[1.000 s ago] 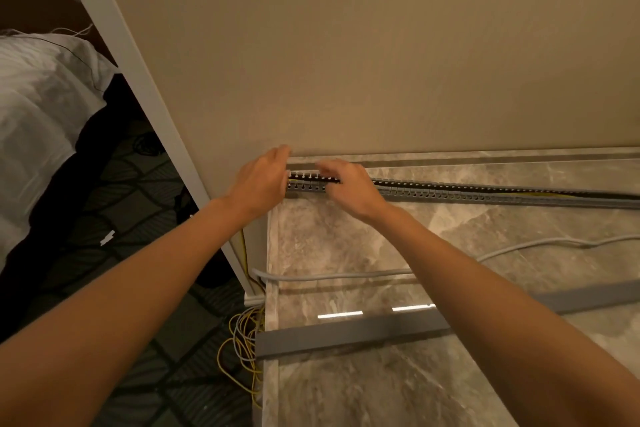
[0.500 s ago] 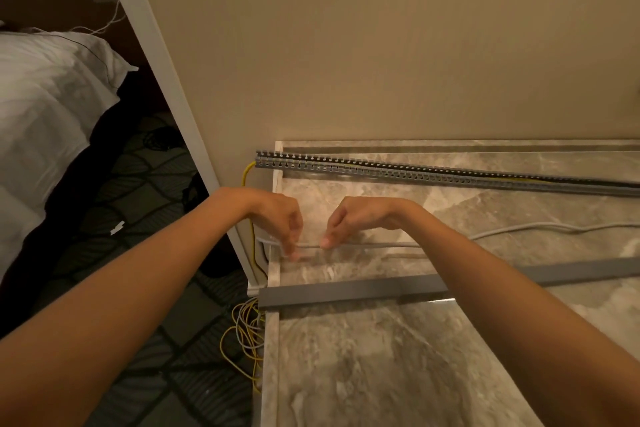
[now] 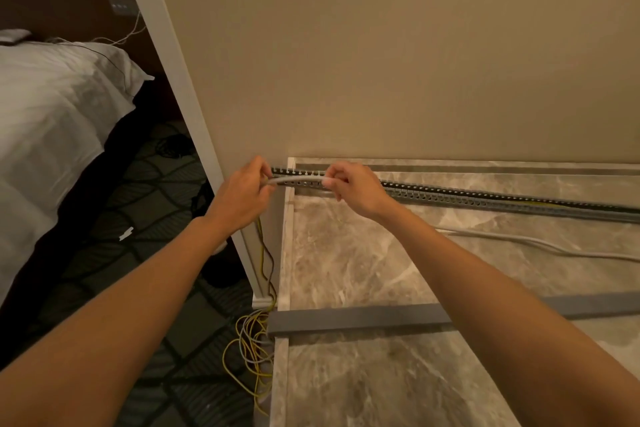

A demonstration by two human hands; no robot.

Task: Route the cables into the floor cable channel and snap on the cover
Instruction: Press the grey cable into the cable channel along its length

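Observation:
A grey slotted cable channel (image 3: 485,196) runs along the foot of the beige wall on the marble floor, with dark and yellow wires lying inside it. Its left end pokes past the wall corner. My left hand (image 3: 242,196) and my right hand (image 3: 353,185) both pinch a grey cable (image 3: 298,179), holding a short stretch of it over the channel's left end. The rest of that grey cable (image 3: 554,246) trails across the floor to the right. The flat grey cover strip (image 3: 356,319) lies on the marble nearer to me, parallel to the channel.
A loose bundle of yellow and grey wires (image 3: 252,347) hangs off the floor edge onto the dark patterned carpet (image 3: 138,218). A white door frame (image 3: 180,87) stands at the wall corner. A bed with white bedding (image 3: 52,121) is at the left.
Both hands lifted the grey cable from the floor near the cover strip and carried it up to the channel's left end. The camera view shifted slightly.

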